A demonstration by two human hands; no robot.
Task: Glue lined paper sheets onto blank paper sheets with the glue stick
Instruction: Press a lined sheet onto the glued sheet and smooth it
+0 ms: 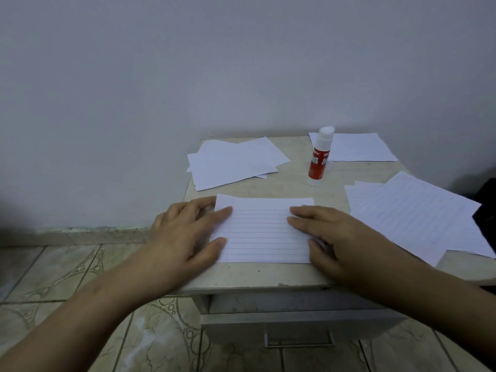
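A lined paper sheet (261, 232) lies flat near the front of the small table (268, 275). My left hand (188, 232) presses its left edge with straight fingers. My right hand (330, 237) presses its right edge the same way. A red and white glue stick (319, 157) stands upright behind the sheet, its cap on. A pile of blank sheets (233, 162) lies at the back left. Lined sheets (418, 216) are spread on the right, and more sheets (357, 147) lie at the back right.
The table stands against a plain wall, with a drawer and its handle (299, 340) at the front. Patterned floor tiles (67, 269) show to the left and below. A dark object (485, 210) sits at the right edge.
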